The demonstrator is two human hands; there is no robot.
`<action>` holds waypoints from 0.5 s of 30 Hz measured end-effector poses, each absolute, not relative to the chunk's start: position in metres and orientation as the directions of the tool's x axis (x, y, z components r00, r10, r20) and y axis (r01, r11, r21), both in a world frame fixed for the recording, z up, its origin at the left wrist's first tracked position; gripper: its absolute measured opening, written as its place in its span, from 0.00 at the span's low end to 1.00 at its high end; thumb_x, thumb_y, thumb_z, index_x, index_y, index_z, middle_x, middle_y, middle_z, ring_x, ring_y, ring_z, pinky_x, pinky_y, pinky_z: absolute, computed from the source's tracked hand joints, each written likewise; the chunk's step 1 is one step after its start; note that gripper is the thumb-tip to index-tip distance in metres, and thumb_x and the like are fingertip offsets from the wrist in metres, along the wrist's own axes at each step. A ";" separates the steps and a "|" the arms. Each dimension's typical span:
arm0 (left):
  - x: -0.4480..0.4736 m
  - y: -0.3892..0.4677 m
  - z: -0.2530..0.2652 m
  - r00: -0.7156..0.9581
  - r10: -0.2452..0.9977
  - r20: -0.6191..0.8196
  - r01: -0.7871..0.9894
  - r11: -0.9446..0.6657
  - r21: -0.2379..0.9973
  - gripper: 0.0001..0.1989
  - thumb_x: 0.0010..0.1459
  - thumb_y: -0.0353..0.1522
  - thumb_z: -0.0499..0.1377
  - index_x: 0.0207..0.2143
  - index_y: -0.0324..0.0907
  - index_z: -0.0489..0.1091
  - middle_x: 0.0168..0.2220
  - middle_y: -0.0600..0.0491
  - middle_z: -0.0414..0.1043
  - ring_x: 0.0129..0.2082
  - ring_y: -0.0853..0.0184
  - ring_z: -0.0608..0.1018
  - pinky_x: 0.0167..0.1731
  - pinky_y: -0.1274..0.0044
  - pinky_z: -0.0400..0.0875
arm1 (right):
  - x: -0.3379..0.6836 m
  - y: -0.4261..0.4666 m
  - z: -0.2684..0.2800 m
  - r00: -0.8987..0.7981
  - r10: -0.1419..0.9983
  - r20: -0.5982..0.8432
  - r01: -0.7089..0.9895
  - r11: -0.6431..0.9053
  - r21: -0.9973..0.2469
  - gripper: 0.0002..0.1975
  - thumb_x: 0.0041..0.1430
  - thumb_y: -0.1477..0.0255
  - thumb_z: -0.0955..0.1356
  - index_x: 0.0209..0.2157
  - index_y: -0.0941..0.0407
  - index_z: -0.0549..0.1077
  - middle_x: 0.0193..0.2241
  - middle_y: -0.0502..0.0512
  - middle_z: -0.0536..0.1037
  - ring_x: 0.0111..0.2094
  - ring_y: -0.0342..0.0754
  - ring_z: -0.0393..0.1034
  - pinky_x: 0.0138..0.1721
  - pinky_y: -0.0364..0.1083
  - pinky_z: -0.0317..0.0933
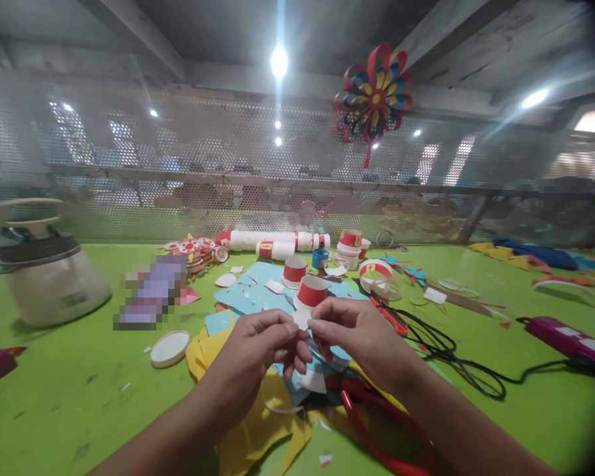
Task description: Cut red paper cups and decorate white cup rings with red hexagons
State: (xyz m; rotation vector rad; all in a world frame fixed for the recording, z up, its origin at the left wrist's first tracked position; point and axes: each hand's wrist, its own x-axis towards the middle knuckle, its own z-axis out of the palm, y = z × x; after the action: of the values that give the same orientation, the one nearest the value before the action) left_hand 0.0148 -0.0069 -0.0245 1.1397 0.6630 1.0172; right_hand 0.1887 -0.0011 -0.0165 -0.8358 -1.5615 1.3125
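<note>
My left hand [262, 340] and my right hand [361, 330] meet in front of me, each with thumb and finger pinched on a small white piece of paper [302, 320]. Just beyond them a red and white paper cup [311, 291] stands upside down, and a similar cup [294, 271] sits behind it. Red-handled scissors [357, 423] lie beneath my right hand and wrist. Under both hands are light blue sheets [248, 291], yellow cut material [258, 430] and white scraps.
A long row of nested cups [268, 240] lies at the back beside a small blue bottle [320, 258]. At left are a large jug [54, 284] and a white lid [170, 349]. A purple device [565, 340] with a black cord [461, 360] lies right. A paper flower [375, 99] hangs above.
</note>
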 end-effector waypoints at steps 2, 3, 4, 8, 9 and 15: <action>0.014 -0.007 -0.023 0.402 0.912 0.079 -0.331 0.065 0.941 0.10 0.54 0.33 0.55 0.25 0.35 0.70 0.22 0.48 0.73 0.22 0.69 0.73 0.22 0.80 0.62 | 0.188 -0.001 -0.016 -0.367 0.909 0.199 -0.068 0.187 -0.980 0.10 0.53 0.67 0.72 0.27 0.60 0.72 0.20 0.47 0.70 0.20 0.38 0.62 0.23 0.40 0.55; 0.013 -0.007 -0.023 0.388 0.917 0.091 -0.344 0.052 0.938 0.11 0.55 0.33 0.54 0.25 0.35 0.70 0.22 0.47 0.73 0.22 0.67 0.74 0.22 0.79 0.62 | 0.188 -0.002 -0.016 -0.368 0.909 0.193 -0.076 0.178 -0.981 0.10 0.52 0.67 0.72 0.27 0.60 0.72 0.19 0.47 0.71 0.20 0.38 0.62 0.23 0.40 0.55; 0.013 -0.007 -0.022 0.373 0.922 0.105 -0.356 0.038 0.934 0.12 0.55 0.33 0.52 0.26 0.34 0.70 0.23 0.47 0.73 0.23 0.67 0.74 0.23 0.78 0.62 | 0.187 -0.002 -0.016 -0.370 0.910 0.186 -0.083 0.167 -0.982 0.10 0.52 0.67 0.72 0.26 0.60 0.72 0.19 0.47 0.71 0.20 0.38 0.62 0.23 0.40 0.55; 0.011 -0.007 -0.020 0.341 0.932 0.126 -0.385 0.016 0.923 0.12 0.56 0.33 0.51 0.27 0.35 0.70 0.25 0.48 0.73 0.24 0.67 0.73 0.25 0.77 0.63 | 0.187 -0.001 -0.017 -0.374 0.912 0.168 -0.096 0.142 -0.985 0.10 0.52 0.67 0.72 0.26 0.60 0.72 0.19 0.47 0.71 0.20 0.38 0.62 0.22 0.40 0.55; 0.011 -0.007 -0.020 0.334 0.934 0.125 -0.382 0.013 0.924 0.11 0.56 0.33 0.52 0.27 0.35 0.70 0.26 0.48 0.73 0.25 0.67 0.73 0.26 0.77 0.64 | 0.187 -0.001 -0.017 -0.375 0.912 0.168 -0.094 0.143 -0.985 0.10 0.53 0.67 0.72 0.26 0.60 0.72 0.19 0.47 0.71 0.20 0.38 0.62 0.22 0.40 0.55; 0.014 -0.004 -0.025 0.319 0.942 0.104 -0.281 -0.011 0.960 0.09 0.51 0.34 0.63 0.27 0.36 0.71 0.24 0.51 0.73 0.24 0.70 0.73 0.25 0.79 0.62 | 0.188 0.001 -0.020 -0.391 0.902 0.185 -0.089 0.163 -0.983 0.09 0.54 0.68 0.72 0.27 0.60 0.72 0.21 0.48 0.71 0.21 0.38 0.62 0.24 0.40 0.56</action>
State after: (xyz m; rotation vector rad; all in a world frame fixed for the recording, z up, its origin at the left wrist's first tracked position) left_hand 0.0143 -0.0044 -0.0250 1.1857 0.7337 1.1199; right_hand 0.1881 0.0006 -0.0196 -0.8126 -1.5368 1.3830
